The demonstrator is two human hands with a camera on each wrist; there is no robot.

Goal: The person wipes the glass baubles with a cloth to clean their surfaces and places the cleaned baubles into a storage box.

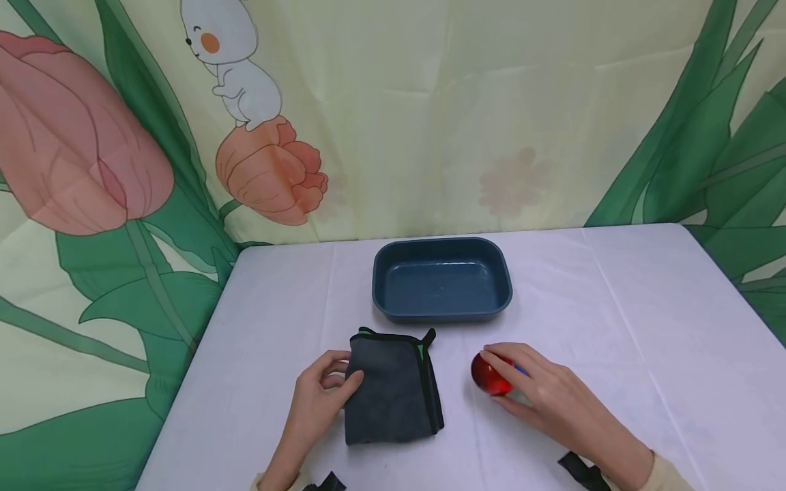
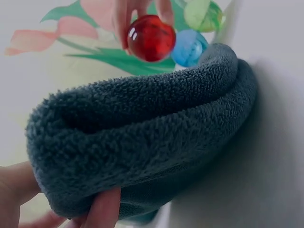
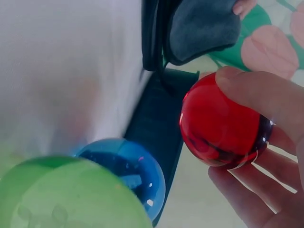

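My left hand point(image 1: 316, 402) pinches the left edge of a folded dark grey towel point(image 1: 389, 389) with black trim, thumb on top. The left wrist view shows its thick, fuzzy folds from the side. In my right hand point(image 1: 565, 402) is a clear red ball point(image 1: 489, 375), held between thumb and fingers. A blue ball point(image 3: 147, 166) and a light green ball point(image 3: 71, 194) are close by in the right wrist view. From the head view, only a sliver of blue shows behind the right fingers, and the green ball is hidden by that hand.
Behind the towel stands a dark blue rectangular tray point(image 1: 442, 318) with rounded corners. A white cloth point(image 1: 626, 300) covers the table. At the back hangs a curtain point(image 1: 399, 123) printed with tulips and a white animal.
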